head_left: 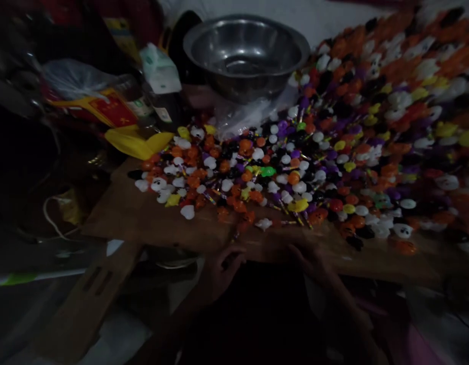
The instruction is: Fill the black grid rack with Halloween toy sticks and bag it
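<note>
My left hand (223,268) rests at the front edge of the wooden table, its thumb and fingers curled together; what is between them, if anything, is too dark to make out. Just beyond it lies an orange figure-topped stick (246,220), its thin stem pointing towards that hand. Across a dark gap, my right hand (309,259) lies at the same edge with its fingers stretched out, nothing visible in them. Near both hands spreads a large pile of small figure-topped sticks (267,172) in orange, white, black, purple, yellow and green, with patterned stems.
Behind the pile stands a wide metal basin (249,83), with clear plastic (242,119) below it. At the left are a yellow tray-like piece (137,143), dark bottles (164,109) and a red-and-yellow box (108,109). A slotted wooden plank (95,291) juts out below the table (150,218).
</note>
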The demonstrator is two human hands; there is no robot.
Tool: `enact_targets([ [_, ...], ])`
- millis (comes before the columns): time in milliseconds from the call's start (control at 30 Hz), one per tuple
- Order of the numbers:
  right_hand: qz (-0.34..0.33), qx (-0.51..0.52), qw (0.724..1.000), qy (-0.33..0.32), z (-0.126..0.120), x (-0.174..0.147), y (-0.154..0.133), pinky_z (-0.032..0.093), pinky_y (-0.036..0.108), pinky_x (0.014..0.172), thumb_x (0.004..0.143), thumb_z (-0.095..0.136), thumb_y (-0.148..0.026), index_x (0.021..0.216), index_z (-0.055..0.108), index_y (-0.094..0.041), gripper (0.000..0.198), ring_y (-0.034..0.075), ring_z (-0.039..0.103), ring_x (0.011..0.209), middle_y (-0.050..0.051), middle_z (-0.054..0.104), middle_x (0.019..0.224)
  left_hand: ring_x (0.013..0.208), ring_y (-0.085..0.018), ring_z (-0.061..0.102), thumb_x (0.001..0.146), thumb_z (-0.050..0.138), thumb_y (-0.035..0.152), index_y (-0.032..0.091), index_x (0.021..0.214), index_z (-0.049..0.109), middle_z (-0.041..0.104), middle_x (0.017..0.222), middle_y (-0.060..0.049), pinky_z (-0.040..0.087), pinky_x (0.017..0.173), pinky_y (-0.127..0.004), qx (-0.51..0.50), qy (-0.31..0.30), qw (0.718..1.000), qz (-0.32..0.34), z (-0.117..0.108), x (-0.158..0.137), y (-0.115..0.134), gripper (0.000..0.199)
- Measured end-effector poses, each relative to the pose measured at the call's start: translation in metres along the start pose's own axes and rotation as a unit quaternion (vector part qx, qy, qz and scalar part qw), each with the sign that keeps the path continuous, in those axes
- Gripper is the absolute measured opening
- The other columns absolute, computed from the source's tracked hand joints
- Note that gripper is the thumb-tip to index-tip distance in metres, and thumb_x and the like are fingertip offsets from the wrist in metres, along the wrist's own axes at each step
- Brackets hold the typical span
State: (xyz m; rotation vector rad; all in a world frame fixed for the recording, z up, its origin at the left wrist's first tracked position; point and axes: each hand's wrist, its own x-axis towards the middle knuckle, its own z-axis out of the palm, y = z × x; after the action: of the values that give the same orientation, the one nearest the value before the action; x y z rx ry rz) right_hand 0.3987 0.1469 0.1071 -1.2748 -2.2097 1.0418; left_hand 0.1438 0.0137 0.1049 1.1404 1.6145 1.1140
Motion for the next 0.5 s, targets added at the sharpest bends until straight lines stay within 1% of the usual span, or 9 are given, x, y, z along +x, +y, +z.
enact_targets([
  [67,-0.041,-0.045,0.998,-0.029,0.009,0.012,-0.017,0.057,0.033,0.075,0.1,0.052,-0.037,0.098,0.077,-0.021,0.03,0.021,0.073,0.079,0.008,0.079,0.092,0.072,-0.014,0.068,0.095,0.056,0.042,0.023,0.104,0.075,0.076,0.081,-0.002,0.056,0.072,-0.024,-0.012,0.05,0.998,0.02,-0.003,0.009,-0.007,0.028],
  [133,-0.079,-0.087,0.993,-0.033,0.022,0.026,-0.027,0.054,0.029,0.068,0.1,0.051,-0.032,0.096,0.075,-0.021,0.027,0.019,0.07,0.071,0.007,0.077,0.085,0.074,-0.015,0.07,0.096,0.054,0.041,0.022,0.107,0.075,0.076,0.084,-0.003,0.057,0.072,-0.025,-0.025,0.094,0.995,0.034,-0.003,0.02,-0.015,0.03],
  [200,-0.11,-0.122,0.986,-0.001,0.034,0.038,-0.027,0.05,0.028,0.065,0.1,0.051,-0.031,0.09,0.074,-0.02,0.027,0.018,0.067,0.066,0.007,0.075,0.079,0.081,-0.017,0.073,0.095,0.053,0.039,0.021,0.107,0.074,0.078,0.091,-0.005,0.058,0.076,-0.027,-0.034,0.13,0.99,0.045,0.0,0.029,-0.022,0.03],
  [267,-0.13,-0.133,0.982,0.036,0.042,0.047,-0.021,0.05,0.029,0.067,0.101,0.05,-0.032,0.087,0.072,-0.019,0.029,0.019,0.067,0.07,0.008,0.075,0.08,0.089,-0.019,0.073,0.093,0.055,0.038,0.021,0.104,0.075,0.079,0.098,-0.007,0.059,0.085,-0.03,-0.039,0.152,0.986,0.054,0.003,0.037,-0.026,0.028],
  [300,-0.136,-0.128,0.981,0.043,0.044,0.05,-0.018,0.051,0.03,0.069,0.101,0.049,-0.032,0.088,0.072,-0.019,0.029,0.02,0.067,0.073,0.008,0.075,0.083,0.091,-0.019,0.073,0.093,0.056,0.038,0.022,0.103,0.076,0.079,0.099,-0.006,0.058,0.087,-0.031,-0.041,0.158,0.985,0.056,0.005,0.039,-0.028,0.028],
  [367,-0.14,-0.105,0.983,0.049,0.043,0.053,-0.015,0.053,0.03,0.073,0.103,0.046,-0.032,0.097,0.072,-0.02,0.029,0.02,0.068,0.079,0.008,0.076,0.091,0.085,-0.018,0.072,0.093,0.056,0.039,0.022,0.103,0.076,0.078,0.093,-0.005,0.059,0.084,-0.03,-0.045,0.163,0.984,0.049,0.009,0.041,-0.032,0.028],
  [433,-0.138,-0.089,0.985,0.049,0.04,0.049,-0.018,0.055,0.031,0.076,0.103,0.046,-0.032,0.105,0.072,-0.021,0.028,0.02,0.07,0.084,0.007,0.076,0.097,0.073,-0.016,0.069,0.097,0.051,0.043,0.022,0.108,0.074,0.076,0.087,-0.004,0.058,0.073,-0.028,-0.05,0.165,0.985,0.029,0.01,0.036,-0.038,0.033],
  [500,-0.164,-0.09,0.982,0.037,0.038,0.032,-0.021,0.057,0.031,0.076,0.101,0.049,-0.032,0.101,0.073,-0.022,0.026,0.02,0.07,0.08,0.007,0.076,0.092,0.067,-0.014,0.066,0.102,0.044,0.049,0.02,0.108,0.072,0.073,0.084,-0.003,0.056,0.067,-0.027,-0.048,0.166,0.985,0.0,0.006,0.022,-0.045,0.04],
])
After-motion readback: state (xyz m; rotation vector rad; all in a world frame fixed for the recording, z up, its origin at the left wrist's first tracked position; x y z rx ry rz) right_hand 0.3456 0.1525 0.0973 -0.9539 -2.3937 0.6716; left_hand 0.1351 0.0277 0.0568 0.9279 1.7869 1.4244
